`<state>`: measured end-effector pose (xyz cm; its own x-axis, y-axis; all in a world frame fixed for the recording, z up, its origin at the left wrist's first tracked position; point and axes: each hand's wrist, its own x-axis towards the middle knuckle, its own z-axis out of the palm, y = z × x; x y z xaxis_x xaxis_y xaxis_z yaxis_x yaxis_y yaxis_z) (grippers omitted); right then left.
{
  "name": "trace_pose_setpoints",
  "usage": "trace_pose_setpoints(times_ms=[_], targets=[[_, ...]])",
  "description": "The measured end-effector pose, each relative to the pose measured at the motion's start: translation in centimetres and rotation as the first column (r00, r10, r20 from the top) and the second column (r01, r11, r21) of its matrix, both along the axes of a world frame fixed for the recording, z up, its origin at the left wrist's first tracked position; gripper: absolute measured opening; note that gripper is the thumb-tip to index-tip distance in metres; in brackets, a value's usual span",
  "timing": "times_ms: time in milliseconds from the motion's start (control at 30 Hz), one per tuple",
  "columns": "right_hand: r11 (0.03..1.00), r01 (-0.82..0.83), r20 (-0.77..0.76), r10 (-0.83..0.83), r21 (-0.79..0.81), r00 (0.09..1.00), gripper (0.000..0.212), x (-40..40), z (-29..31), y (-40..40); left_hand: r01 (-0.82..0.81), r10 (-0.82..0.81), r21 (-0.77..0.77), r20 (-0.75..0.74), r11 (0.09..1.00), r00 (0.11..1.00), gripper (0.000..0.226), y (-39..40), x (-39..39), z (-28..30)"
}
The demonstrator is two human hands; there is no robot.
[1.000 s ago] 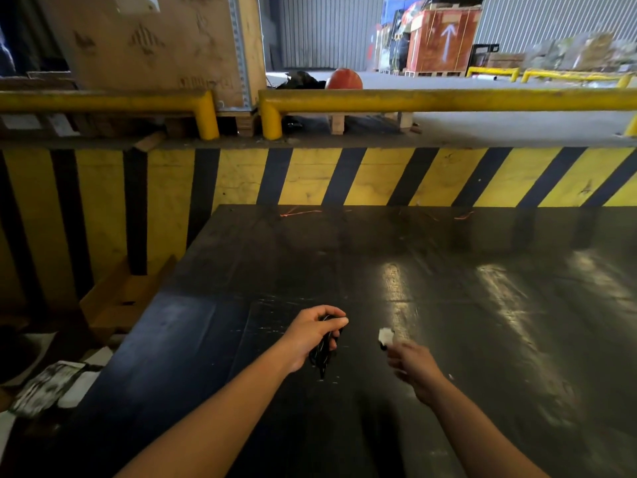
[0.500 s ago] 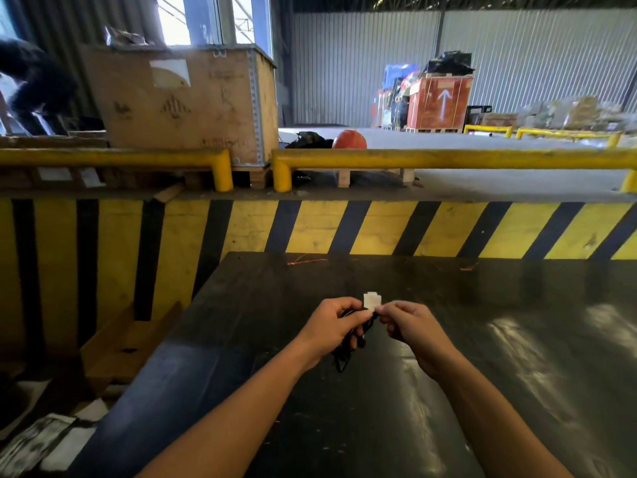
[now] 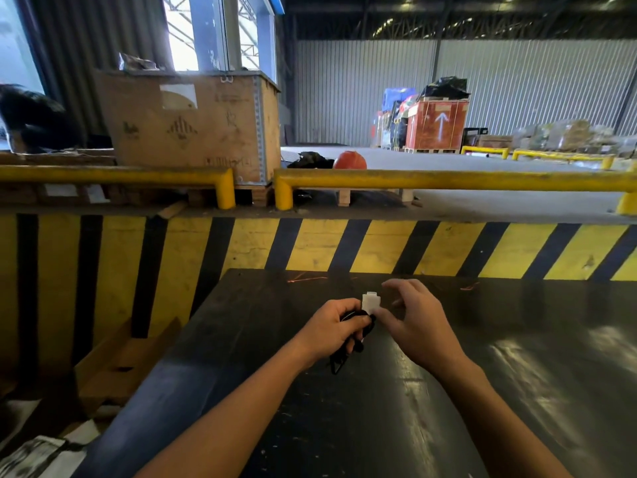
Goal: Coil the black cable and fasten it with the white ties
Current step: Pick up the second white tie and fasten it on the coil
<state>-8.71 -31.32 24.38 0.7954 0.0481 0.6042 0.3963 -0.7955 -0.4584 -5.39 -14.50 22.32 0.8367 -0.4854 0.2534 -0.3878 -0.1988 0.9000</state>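
Above the dark bench (image 3: 517,374), the left hand (image 3: 331,327) grips the coiled black cable (image 3: 362,320), and a white tie (image 3: 370,301) stands up from it. The right hand (image 3: 420,326) is released, its thumb beside the tie. Squeezing the loops tight should let the tie wrap snugly.

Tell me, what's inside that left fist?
Black cable, its loops hanging below the left hand; a white tie sticks up from the top. The hand hides the rest of the coil.
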Motion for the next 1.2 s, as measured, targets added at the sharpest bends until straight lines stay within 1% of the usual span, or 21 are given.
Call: trace_pose_setpoints(times_ms=[67,100,200,300,367,533,833,1033,1200], targets=[[0.998,-0.045,0.045,0.047,-0.036,0.998,0.03,-0.2,0.2,0.1,0.013,-0.013,0.012,0.022,1.0,1.0,0.012,0.0,-0.1,0.2],[0.996,-0.074,0.037,0.076,-0.054,0.996,0.026,-0.2,0.3,0.2,0.02,-0.021,0.027,0.041,0.999,0.999,0.013,-0.1,-0.2,0.3],[0.991,-0.123,-0.048,0.121,-0.048,0.991,0.023,-0.2,0.5,0.3,0.039,-0.046,0.075,0.095,0.996,0.994,0.016,-0.1,-0.4,0.6],[0.985,-0.172,-0.099,0.172,0.006,0.98,0.023,-0.5,0.9,0.0,0.036,-0.049,0.106,0.12,0.994,0.992,0.014,0.0,-0.4,0.8],[0.98,-0.201,-0.129,0.199,-0.001,0.971,0.023,-0.7,1.1,-0.2,0.026,-0.043,0.126,0.133,0.992,0.99,0.013,0.0,-0.4,0.8],[0.986,-0.169,-0.119,0.168,0.003,0.979,0.02,-0.7,0.9,-0.4,0.03,-0.05,0.147,0.138,0.989,0.989,0.012,-0.3,-0.5,0.8],[0.983,-0.183,-0.171,0.181,0.002,0.969,0.021,-0.7,0.5,-0.1,0.007,-0.026,0.141,0.137,0.99,0.99,0.012,-0.2,-1.0,1.2],[0.982,-0.163,-0.234,0.181,0.096,0.955,0.026,-0.6,0.3,-0.1,-0.026,-0.002,0.164,0.163,0.986,0.987,0.011,-0.2,-1.2,1.4],[0.967,-0.216,-0.214,0.242,0.136,0.946,0.022,-1.2,0.5,-0.3,-0.049,0.016,0.184,0.179,0.982,0.984,0.012,-0.1,-1.1,1.6]])
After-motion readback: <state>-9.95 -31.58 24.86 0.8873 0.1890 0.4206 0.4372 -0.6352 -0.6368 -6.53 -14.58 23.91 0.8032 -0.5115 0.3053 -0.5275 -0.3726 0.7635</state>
